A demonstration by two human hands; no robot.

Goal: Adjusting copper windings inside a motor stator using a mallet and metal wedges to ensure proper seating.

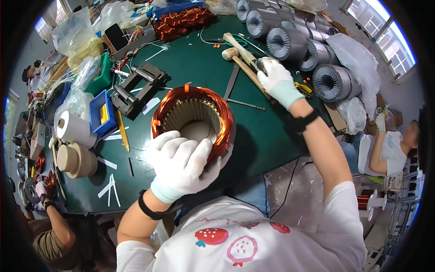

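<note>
Your left hand (181, 157), in a white glove, lies over the near rim of the copper coil ring (224, 118), fingers bent and close together; you cannot tell from here how firmly they press, since the fingertips are partly hidden. The ring stands open end up in the middle of the green table (267, 136), orange tabs (187, 87) on its winding. Your right hand (276, 79) is farther off to the right, fingers curled down at a dark object (260, 66) beside the wooden handle of a mallet (230, 54); whether they pinch it cannot be told. Just right of that hand lie yellow-handled pliers (303, 89), and beyond them metal cores (285, 43) are piled at the far right. Left of the ring you have a dark metal frame (136, 88), a blue tray (94, 111), a white spool (76, 129) and a beige spool (79, 161), with white paper strips (107, 163) nearer you. Reddish wire bundles (183, 23) sit at the far edge.
</note>
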